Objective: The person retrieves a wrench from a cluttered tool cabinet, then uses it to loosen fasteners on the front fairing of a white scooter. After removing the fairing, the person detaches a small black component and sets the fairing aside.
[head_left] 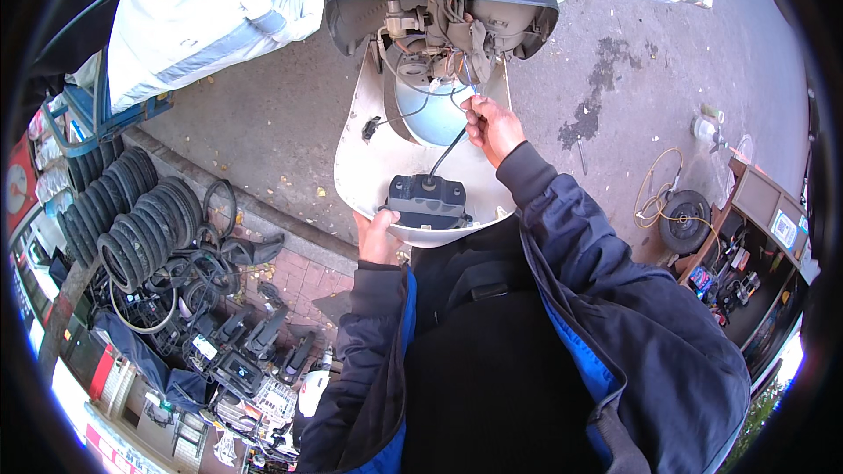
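A white curved plastic panel [358, 167] rests in front of me, its near edge tipped toward my body. My left hand [378, 237] grips this near edge, thumb on top. A black housing [427, 202] is fixed inside the panel, and a black cable [449, 151] rises from it toward my right hand [494, 127]. Thumb and fingers of that hand are pinched on thin wires [475, 85] below the opened front of a vehicle [443, 22]; the exact spot they hold is partly hidden. A loose black connector [371, 128] hangs on a wire over the panel's left side.
Stacked tyres [151, 219] and a heap of used parts [250, 342] lie on the paving at left. White padded covers [215, 22] hang at the upper left. At right are a small wheel [684, 221], a yellow hose [650, 204] and a wooden cabinet [762, 202] with tools.
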Demonstrator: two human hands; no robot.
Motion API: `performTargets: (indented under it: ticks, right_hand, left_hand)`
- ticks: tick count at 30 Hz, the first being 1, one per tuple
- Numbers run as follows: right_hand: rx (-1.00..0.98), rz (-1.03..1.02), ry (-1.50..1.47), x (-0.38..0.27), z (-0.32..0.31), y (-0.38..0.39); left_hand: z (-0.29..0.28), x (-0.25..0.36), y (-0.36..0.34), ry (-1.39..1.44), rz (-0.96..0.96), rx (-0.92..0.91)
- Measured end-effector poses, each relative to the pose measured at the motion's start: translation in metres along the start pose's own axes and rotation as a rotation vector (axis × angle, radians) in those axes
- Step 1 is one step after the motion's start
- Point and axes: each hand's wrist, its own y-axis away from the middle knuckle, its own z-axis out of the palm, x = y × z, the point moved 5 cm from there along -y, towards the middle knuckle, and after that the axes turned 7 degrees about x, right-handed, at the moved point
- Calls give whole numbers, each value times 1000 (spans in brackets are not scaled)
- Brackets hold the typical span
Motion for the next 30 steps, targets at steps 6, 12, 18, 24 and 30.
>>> performTargets:
  ticks: [6, 12, 18, 24, 30]
  right_hand:
    - [84, 17, -38, 1, -3, -20]
    - [32, 9, 30, 10, 0, -22]
    - [-27, -1, 178, -3, -5, 2]
    - [-22, -7, 185, -12, -2, 14]
    - [38, 67, 38, -17, -8, 7]
  left_hand:
    - [-1, -4, -2, 38, 2, -25]
    - [-3, -7, -2, 15, 16, -2]
    - [0, -9, -1, 1, 17, 2]
    - [4, -2, 3, 40, 19, -9]
    - [-1, -10, -5, 5, 28, -13]
